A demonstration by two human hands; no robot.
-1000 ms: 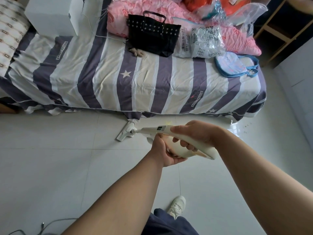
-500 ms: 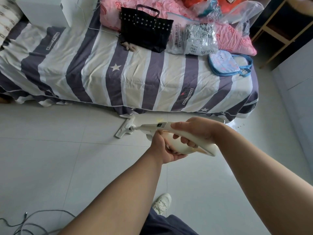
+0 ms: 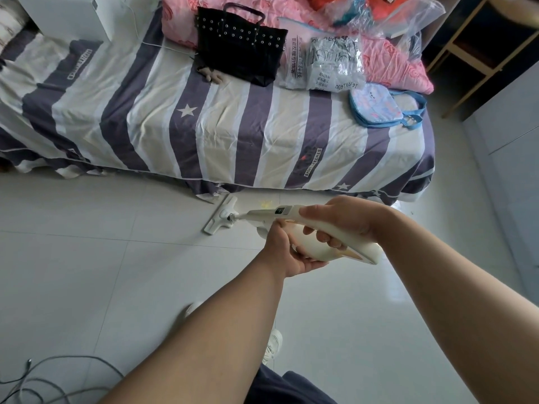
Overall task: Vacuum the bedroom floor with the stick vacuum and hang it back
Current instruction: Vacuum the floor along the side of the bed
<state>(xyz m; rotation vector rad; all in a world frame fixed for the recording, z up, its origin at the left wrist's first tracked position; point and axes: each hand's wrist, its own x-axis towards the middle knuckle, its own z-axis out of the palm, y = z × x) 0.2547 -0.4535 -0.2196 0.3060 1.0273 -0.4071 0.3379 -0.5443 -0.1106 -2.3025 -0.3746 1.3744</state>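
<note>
The stick vacuum [image 3: 291, 221] is gripped by both hands: right hand [image 3: 341, 221] wrapped around the handle, left hand [image 3: 287, 250] closed beneath. Its floor head [image 3: 220, 215] is set against the bedsheet hem [image 3: 210, 195]; open tile floor [image 3: 87, 258] is left alongside.

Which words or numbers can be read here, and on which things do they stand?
"SPORT STITCHES": patch on the bedsheet.
"14TXTX400": upside down on the plastic package, partly legible; its other print is too small to read.
Vacuum display: too small to read.
</note>
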